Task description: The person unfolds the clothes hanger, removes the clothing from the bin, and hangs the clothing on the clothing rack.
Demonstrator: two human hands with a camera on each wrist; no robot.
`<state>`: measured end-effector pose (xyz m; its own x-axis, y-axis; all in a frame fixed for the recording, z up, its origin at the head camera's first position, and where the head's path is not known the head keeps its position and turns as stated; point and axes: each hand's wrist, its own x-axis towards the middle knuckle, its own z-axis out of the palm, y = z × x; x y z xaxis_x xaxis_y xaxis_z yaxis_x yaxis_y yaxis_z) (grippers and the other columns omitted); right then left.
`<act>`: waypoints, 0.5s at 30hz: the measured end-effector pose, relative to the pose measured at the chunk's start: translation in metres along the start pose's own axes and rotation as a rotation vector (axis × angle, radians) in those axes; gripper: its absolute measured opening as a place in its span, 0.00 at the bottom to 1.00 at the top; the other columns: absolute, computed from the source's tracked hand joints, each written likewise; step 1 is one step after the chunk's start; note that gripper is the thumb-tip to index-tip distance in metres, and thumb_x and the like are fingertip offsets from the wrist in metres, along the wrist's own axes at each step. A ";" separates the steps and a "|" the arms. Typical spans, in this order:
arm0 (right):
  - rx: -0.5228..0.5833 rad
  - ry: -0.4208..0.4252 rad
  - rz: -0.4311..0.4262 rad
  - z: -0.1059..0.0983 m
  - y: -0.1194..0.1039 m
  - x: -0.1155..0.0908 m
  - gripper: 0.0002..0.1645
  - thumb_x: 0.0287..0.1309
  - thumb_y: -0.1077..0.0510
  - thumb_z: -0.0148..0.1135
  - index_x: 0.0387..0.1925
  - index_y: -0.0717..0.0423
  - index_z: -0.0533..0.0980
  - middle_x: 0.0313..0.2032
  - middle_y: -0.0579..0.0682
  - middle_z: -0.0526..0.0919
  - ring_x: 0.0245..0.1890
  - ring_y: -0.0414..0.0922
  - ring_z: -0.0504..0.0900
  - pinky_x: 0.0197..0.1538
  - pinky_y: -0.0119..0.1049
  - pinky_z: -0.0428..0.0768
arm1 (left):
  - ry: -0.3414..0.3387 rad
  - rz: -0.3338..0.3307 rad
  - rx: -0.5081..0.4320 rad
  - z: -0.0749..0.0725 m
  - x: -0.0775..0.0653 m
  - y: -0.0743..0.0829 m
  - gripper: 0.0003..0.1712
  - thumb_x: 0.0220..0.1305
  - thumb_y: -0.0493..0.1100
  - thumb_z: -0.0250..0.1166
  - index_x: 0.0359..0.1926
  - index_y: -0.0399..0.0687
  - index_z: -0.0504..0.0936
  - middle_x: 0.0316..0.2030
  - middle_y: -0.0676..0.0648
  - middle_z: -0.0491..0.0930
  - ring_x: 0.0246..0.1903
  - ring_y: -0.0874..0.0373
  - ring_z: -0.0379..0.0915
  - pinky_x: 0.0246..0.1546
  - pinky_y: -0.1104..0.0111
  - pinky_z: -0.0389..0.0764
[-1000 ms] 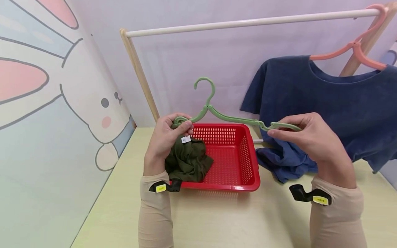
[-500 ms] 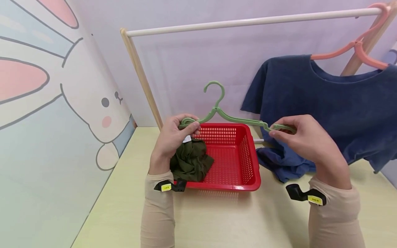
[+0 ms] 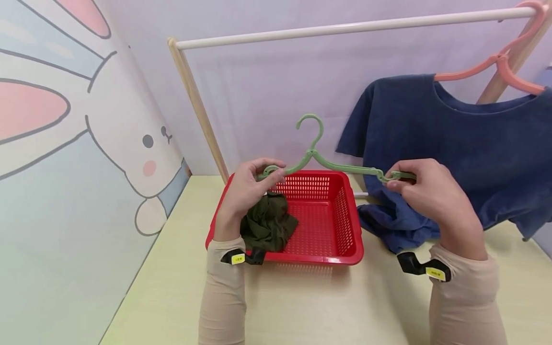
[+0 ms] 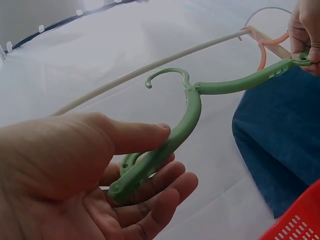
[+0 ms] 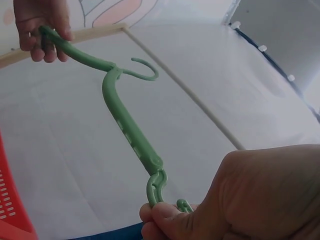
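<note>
A green folding clothes hanger (image 3: pixel 345 168) is held up above the red basket, its hook pointing upward. My left hand (image 3: pixel 247 188) grips the left arm of the hanger, thumb on top and fingers beneath, as the left wrist view shows along the green arm (image 4: pixel 177 135). At the other end, my right hand (image 3: pixel 435 194) pinches the jointed tip between thumb and fingers; in the right wrist view the hooked end piece (image 5: pixel 156 187) bends away from the main arm. Below lies a dark green garment (image 3: pixel 269 223), bunched in the left side of the red basket (image 3: pixel 355 249).
Behind stands a rack with a white rail (image 3: pixel 302 32) and wooden posts. A navy T-shirt (image 3: pixel 431 139) hangs at its right on a pink hanger (image 3: pixel 467 73). A blue cloth (image 3: pixel 394 230) lies crumpled on the table (image 3: pixel 327 306). A rabbit-painted wall borders the left.
The green hanger has shifted to the right and slightly down with my left hand. My right hand has moved slightly, still pinching the hanger's end. Basket and garments stay put.
</note>
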<state>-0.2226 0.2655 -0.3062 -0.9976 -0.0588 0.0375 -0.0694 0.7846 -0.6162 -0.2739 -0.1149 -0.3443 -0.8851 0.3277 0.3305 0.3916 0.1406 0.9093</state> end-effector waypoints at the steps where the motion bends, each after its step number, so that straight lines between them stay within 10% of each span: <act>1: -0.002 0.004 0.005 0.000 0.000 0.000 0.10 0.79 0.57 0.66 0.53 0.58 0.85 0.32 0.53 0.79 0.32 0.52 0.71 0.27 0.41 0.70 | 0.005 0.001 0.011 -0.001 0.000 -0.001 0.13 0.79 0.38 0.70 0.59 0.39 0.90 0.45 0.43 0.87 0.42 0.54 0.82 0.40 0.68 0.79; 15: 0.010 0.019 0.021 -0.005 0.005 0.000 0.12 0.80 0.55 0.65 0.55 0.57 0.85 0.37 0.55 0.83 0.38 0.54 0.74 0.32 0.42 0.73 | 0.211 0.066 -0.093 0.009 0.002 -0.002 0.10 0.75 0.37 0.74 0.49 0.33 0.93 0.41 0.49 0.90 0.41 0.54 0.79 0.42 0.64 0.80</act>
<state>-0.2231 0.2724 -0.3055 -0.9987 -0.0310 0.0394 -0.0489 0.7790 -0.6251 -0.2741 -0.1061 -0.3480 -0.8951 0.1296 0.4267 0.4342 0.0351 0.9001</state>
